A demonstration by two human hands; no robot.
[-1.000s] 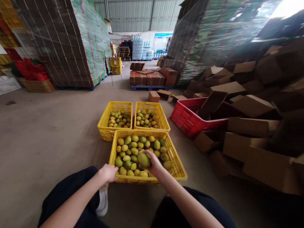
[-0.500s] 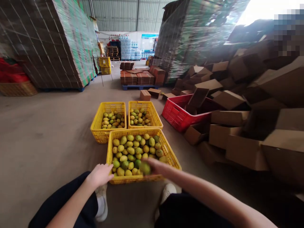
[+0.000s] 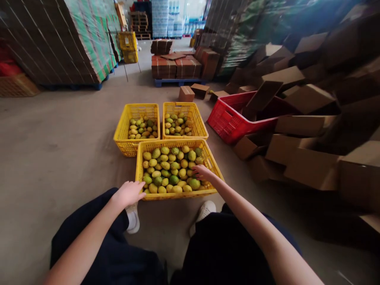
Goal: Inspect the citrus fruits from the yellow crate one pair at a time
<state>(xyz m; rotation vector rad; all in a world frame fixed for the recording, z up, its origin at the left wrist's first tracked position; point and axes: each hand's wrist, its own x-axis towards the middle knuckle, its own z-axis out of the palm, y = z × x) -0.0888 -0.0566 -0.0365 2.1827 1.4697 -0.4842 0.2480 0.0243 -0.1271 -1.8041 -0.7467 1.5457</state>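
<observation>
A yellow plastic crate (image 3: 175, 196) on the floor before me holds many yellow-green lemons (image 3: 165, 165). My left hand (image 3: 130, 194) rests at the crate's near left corner, its fingers stretched over the rim and holding nothing. Over the right side of the fruit is my right hand (image 3: 202, 172), fingers apart and reaching down among the lemons; none is visibly gripped. A larger green lemon (image 3: 194, 183) lies just in front of this hand, near the crate's front wall.
Two more yellow crates, the left one (image 3: 118, 138) and the right one (image 3: 199, 118), stand behind with lemons inside. A red crate (image 3: 230, 122) and heaped cardboard boxes (image 3: 311, 162) crowd the right. Flattened cartons (image 3: 178, 67) sit on a blue pallet farther back.
My right hand has let go of the lemon it held near the crate's front and moved up and right over the fruit. The left hand stays at the corner. The view has tilted down.
</observation>
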